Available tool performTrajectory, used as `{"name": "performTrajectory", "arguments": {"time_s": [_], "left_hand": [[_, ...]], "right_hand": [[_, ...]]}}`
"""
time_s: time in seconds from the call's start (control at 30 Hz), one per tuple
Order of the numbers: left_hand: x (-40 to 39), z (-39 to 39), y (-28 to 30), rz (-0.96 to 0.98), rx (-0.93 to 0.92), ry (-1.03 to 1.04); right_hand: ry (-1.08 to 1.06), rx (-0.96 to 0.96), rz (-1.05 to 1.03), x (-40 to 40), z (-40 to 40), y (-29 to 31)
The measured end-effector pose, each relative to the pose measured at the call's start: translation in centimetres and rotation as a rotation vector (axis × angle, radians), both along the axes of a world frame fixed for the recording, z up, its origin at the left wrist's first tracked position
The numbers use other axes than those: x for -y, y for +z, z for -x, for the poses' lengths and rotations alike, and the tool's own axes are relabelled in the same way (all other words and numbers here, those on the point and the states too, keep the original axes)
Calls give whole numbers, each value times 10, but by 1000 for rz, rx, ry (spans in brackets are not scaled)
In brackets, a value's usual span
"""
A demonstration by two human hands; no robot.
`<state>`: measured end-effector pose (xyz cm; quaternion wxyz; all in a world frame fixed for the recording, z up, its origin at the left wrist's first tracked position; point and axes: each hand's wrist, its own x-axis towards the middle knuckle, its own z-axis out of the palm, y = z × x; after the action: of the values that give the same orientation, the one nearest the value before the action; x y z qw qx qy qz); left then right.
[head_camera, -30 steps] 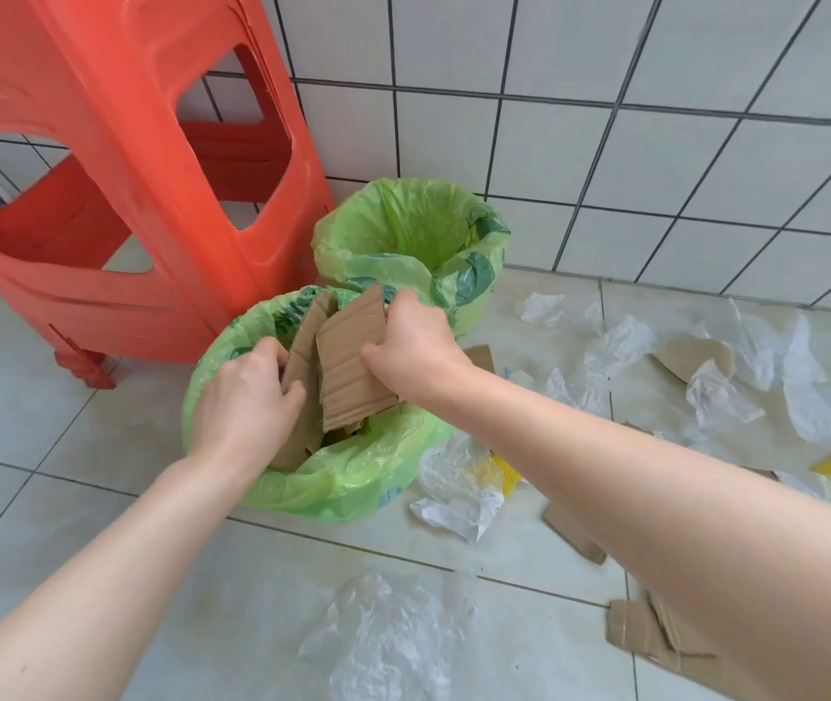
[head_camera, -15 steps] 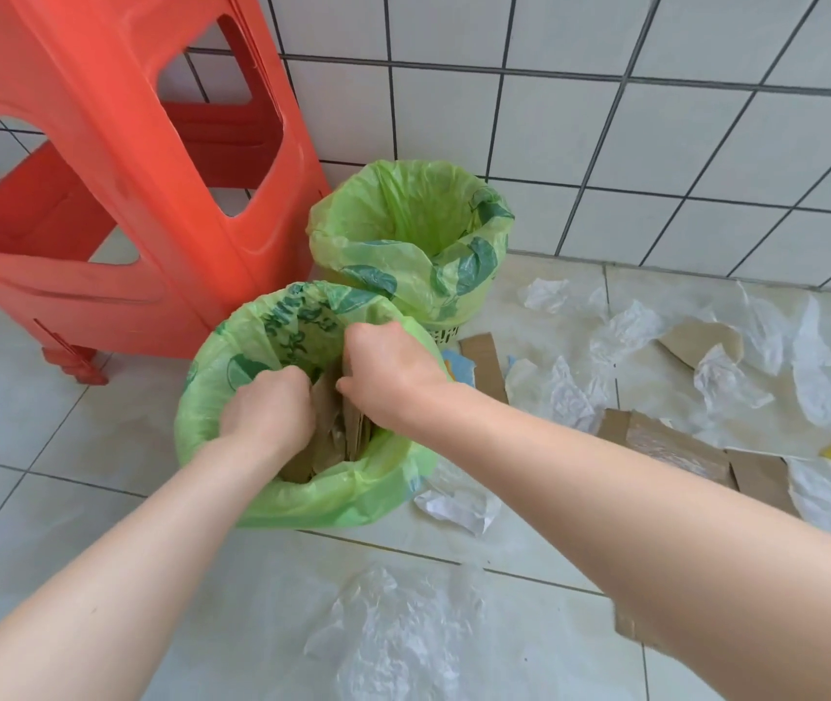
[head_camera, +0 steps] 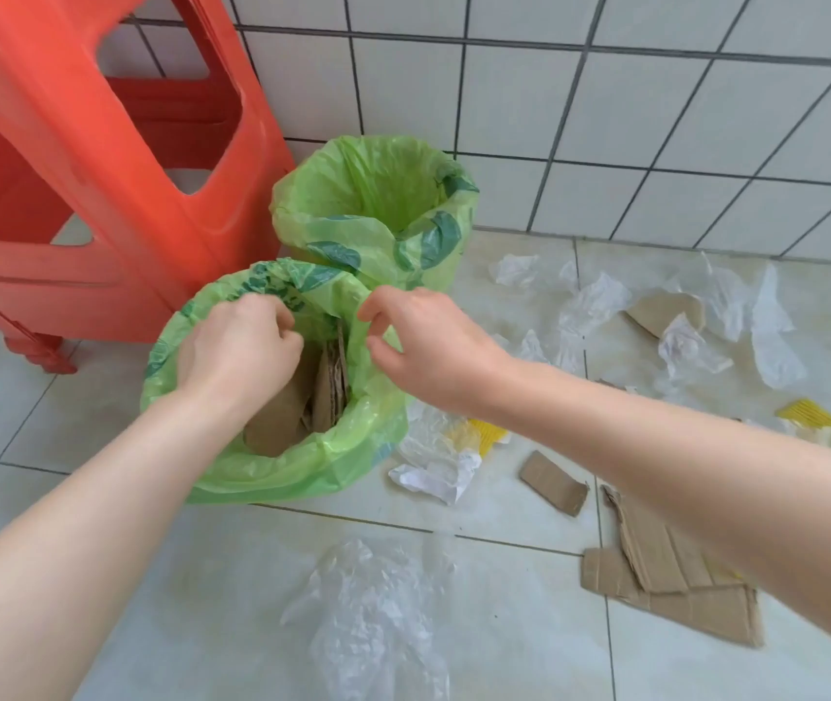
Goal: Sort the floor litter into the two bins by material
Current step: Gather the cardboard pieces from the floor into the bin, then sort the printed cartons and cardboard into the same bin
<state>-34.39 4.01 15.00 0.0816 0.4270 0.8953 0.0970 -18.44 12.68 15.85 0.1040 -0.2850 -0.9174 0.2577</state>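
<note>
Litter of two materials lies on the pale tiled floor (head_camera: 100,508) beside two bins lined with green plastic bags. Near green-lined bin (head_camera: 272,462): brown corrugated cardboard pieces (head_camera: 325,392) stand upright inside it. Far green-lined bin (head_camera: 378,215): against the white tiled wall (head_camera: 605,118), touching the near bin; its inside shows only liner. Left hand (head_camera: 239,354): over the near bin's mouth, fingers curled downward; whether its grip has hold of anything cannot be told, the fingertips being hidden behind the knuckles. Right hand (head_camera: 428,351): above the near bin's right rim, thumb and forefinger bent toward each other with a gap between, grip holding nothing visible. Red plastic stool (head_camera: 75,159): stands just left of both bins, cut off at the top and left edges. Crumpled clear plastic sheet (head_camera: 373,619): on the floor in front of the near bin. White crumpled plastic scraps (head_camera: 595,301): scattered right of the bins. Small flat cardboard strip (head_camera: 552,483) and large torn cardboard panel (head_camera: 671,584): on the floor at right, the panel partly hidden under the right forearm. Yellow scraps (head_camera: 808,412): material hard to make out.
</note>
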Motion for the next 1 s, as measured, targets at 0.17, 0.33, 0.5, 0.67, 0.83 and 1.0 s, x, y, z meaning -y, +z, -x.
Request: {"name": "performTrajectory", "arguments": {"time_s": [0.17,0.33,0.5,0.67,0.83,1.0], "left_hand": [[-7,-26,34,-200,-38,-70],[-25,-79,49,-232,-90,-270],[-44,-141,28,-160,-143,-564],[-46,-178,-22,6,-164,-728],[-35,-202,-75,146,-62,-828],[-19,-209,-134,221,142,-620]], "right_hand": [[-89,29,90,-17,-47,-5],[-218,106,175,-25,-109,-25],[-282,183,243,-25,-180,-59],[-350,240,308,-21,-228,-95],[-397,338,359,-5,-264,-127],[-370,312,376,19,-291,-147]]}}
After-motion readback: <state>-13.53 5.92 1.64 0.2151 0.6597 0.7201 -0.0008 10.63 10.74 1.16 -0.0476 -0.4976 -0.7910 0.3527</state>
